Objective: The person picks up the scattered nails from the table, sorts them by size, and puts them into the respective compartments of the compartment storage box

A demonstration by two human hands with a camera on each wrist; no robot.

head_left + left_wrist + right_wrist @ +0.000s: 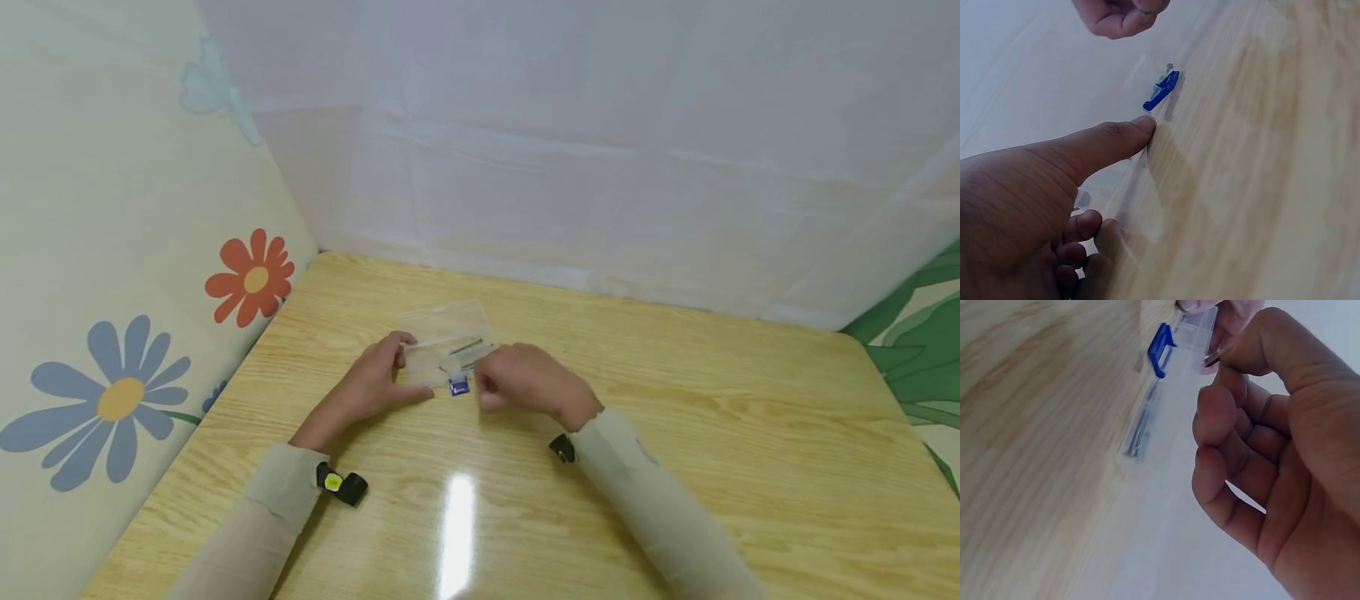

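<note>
A small clear plastic case (423, 358) lies on the table with its lid (450, 317) raised at the back. On its front edge hangs a blue latch (459, 387), also visible in both wrist views. Slim metal pieces (1138, 432) rest inside the case. My left hand (367, 379) holds the case's left end, thumb at the front edge and fingers behind. Over the right part of the case, my right hand (528, 383) pinches a thin metal piece (1212, 360) between thumb and forefinger; only its dark tip shows.
The wooden table (675, 467) meets a white cloth wall (562, 167) at the back. A flower-printed panel (120, 275) borders the left side, and green printed leaves (915, 350) stand at the right. A light reflection crosses the near tabletop.
</note>
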